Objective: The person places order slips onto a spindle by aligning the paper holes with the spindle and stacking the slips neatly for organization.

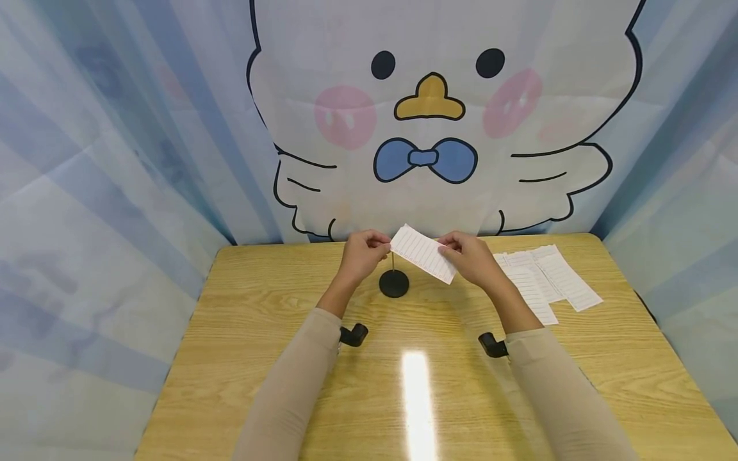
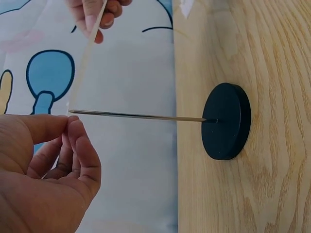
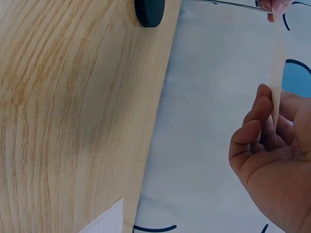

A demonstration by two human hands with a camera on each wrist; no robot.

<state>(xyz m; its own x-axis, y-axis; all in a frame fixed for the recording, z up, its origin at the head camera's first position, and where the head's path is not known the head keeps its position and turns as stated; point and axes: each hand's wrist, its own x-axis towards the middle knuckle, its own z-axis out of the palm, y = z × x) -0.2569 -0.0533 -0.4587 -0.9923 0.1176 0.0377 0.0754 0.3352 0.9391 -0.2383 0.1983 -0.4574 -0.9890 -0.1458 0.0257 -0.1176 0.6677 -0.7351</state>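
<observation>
While L hand (image 1: 362,256) pinches one end of a lined slip (image 1: 423,253) btwn its fingers & R hand (image 1: 469,259) grips the other, the slip's up over far part of desk (image 1: 219,358), L end nr tip of upright spike (image 2: 136,116) w/ blk rd base (image 1: 394,283); more slips (image 1: 567,275) far R.

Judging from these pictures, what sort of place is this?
Perhaps a small curtained-off work booth indoors: a wooden table stands in front of a cartoon-printed curtain, and blue-and-white side curtains hang at left and right. The wider room is not visible.
</observation>
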